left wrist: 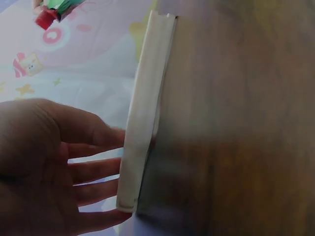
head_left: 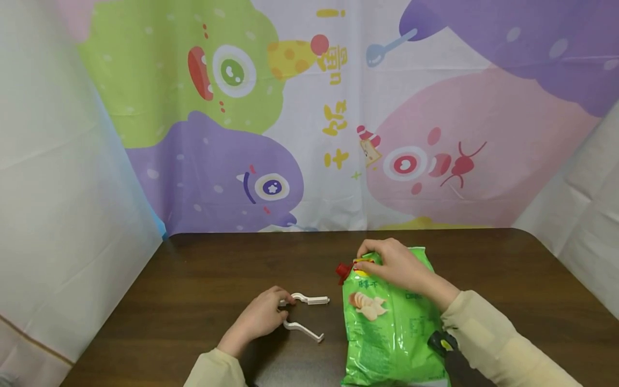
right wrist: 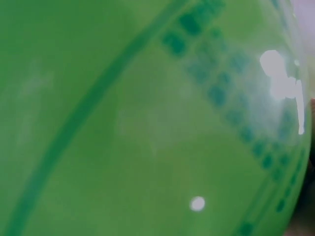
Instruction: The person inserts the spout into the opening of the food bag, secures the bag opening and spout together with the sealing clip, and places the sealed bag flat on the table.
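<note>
My left hand (head_left: 263, 314) pinches a white plastic bag clip (head_left: 311, 300) at its near end. The clip's two arms are spread apart and point right, toward the bag. Close up in the left wrist view, the thumb and fingertips meet the edge of the white clip (left wrist: 142, 108). At the right, a green potato chip bag (head_left: 387, 333) lies under my right hand (head_left: 394, 263), which grips it near its upper left corner. A red cap (head_left: 343, 271) sticks out there. Shiny green bag film (right wrist: 147, 123) fills the right wrist view, hiding most of that hand.
Everything is on a dark brown wooden table (head_left: 193, 269). A printed cartoon curtain (head_left: 309, 134) hangs behind its back edge, with white cloth (head_left: 58, 188) at the left side. By the right sleeve is a small black object (head_left: 441, 343) overlapping the bag.
</note>
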Tool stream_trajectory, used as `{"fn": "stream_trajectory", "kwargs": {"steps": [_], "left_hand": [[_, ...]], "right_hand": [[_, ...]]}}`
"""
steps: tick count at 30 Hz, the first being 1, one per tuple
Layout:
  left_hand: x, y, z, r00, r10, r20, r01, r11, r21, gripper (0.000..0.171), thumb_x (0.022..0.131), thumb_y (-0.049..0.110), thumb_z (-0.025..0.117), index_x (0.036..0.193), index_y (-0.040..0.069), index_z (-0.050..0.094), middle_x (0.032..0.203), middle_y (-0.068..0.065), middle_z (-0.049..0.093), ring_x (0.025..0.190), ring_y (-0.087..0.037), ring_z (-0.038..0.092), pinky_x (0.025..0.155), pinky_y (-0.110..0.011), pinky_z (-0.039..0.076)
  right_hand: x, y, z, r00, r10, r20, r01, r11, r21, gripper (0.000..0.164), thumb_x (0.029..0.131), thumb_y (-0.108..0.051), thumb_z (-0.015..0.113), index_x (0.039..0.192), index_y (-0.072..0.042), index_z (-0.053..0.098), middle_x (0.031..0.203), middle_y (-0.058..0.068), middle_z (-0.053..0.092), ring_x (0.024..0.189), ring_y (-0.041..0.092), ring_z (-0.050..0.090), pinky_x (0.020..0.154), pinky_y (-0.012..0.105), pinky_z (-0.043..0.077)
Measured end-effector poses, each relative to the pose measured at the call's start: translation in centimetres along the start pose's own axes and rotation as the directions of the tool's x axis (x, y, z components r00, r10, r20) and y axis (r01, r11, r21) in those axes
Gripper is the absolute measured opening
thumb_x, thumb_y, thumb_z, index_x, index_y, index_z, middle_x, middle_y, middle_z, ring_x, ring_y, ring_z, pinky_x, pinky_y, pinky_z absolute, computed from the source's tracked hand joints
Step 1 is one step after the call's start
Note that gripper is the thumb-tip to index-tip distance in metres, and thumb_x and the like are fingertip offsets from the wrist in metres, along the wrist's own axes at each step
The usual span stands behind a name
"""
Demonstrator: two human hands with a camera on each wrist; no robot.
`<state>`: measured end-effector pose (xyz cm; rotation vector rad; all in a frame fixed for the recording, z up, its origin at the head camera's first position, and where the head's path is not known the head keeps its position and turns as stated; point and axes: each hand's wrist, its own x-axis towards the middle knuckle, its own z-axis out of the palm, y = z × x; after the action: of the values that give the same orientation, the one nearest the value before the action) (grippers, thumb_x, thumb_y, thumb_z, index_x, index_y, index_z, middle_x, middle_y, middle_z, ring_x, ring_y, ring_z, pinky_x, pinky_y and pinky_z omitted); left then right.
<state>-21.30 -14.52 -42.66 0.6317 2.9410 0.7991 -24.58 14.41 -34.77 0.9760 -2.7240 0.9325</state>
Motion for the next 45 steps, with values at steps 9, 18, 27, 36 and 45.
{"fn": "stream_trajectory", "kwargs": {"steps": [9,18,27,36,45], "left_hand": [[-0.02,-0.47,-0.26,0.999,0.041,-0.022,-0.041,0.999,0.012,0.03,0.069,-0.01,0.057,0.095,0.001,0.064,0.101,-0.012,0.061,0.094,-0.028,0.059,0.078,-0.043,0.046],[0.08,-0.41,-0.25,0.999,0.009,-0.039,-0.008,1.0,0.029,0.026,0.068,0.0,0.069,0.093,0.005,0.064,0.098,-0.01,0.061,0.086,-0.025,0.057,0.069,-0.04,0.044],[0.1,-0.46,-0.27,0.999,0.028,-0.026,-0.027,0.999,0.036,0.03,0.065,-0.003,0.07,0.092,0.006,0.062,0.096,-0.009,0.058,0.081,-0.022,0.054,0.066,-0.04,0.043],[0.06,-0.69,-0.16,0.994,0.047,-0.096,-0.044,0.998,0.037,0.026,0.066,-0.007,0.064,0.087,0.008,0.063,0.092,-0.009,0.06,0.083,-0.026,0.058,0.067,-0.041,0.045],[0.18,-0.64,-0.85,0.993,-0.019,-0.113,0.019,1.0,-0.004,0.022,0.069,-0.008,0.061,0.081,0.011,0.063,0.072,0.0,0.059,0.06,-0.011,0.047,0.052,-0.026,0.038]], "right_hand": [[0.01,0.01,0.1,1.0,0.001,-0.002,-0.001,1.0,-0.006,0.005,0.086,-0.028,0.062,0.088,-0.024,0.061,0.086,-0.011,0.065,0.047,0.0,0.031,0.065,0.024,0.04],[0.07,0.17,0.13,1.0,0.0,-0.01,-0.001,1.0,-0.022,0.005,0.085,-0.028,0.063,0.088,-0.025,0.061,0.086,-0.012,0.065,0.058,0.001,0.044,0.069,0.026,0.044],[0.12,0.1,0.14,1.0,-0.003,-0.008,0.003,1.0,-0.022,0.005,0.085,-0.027,0.063,0.088,-0.024,0.061,0.086,-0.012,0.065,0.056,0.001,0.042,0.065,0.024,0.041],[0.04,0.04,0.28,1.0,-0.001,-0.007,0.001,1.0,-0.016,0.004,0.086,-0.027,0.063,0.088,-0.025,0.061,0.086,-0.013,0.064,0.065,0.0,0.05,0.069,0.025,0.044],[0.05,-0.03,0.33,1.0,0.0,-0.003,0.0,1.0,-0.013,0.004,0.086,-0.027,0.063,0.088,-0.025,0.061,0.086,-0.012,0.064,0.058,0.0,0.044,0.069,0.025,0.043]]}}
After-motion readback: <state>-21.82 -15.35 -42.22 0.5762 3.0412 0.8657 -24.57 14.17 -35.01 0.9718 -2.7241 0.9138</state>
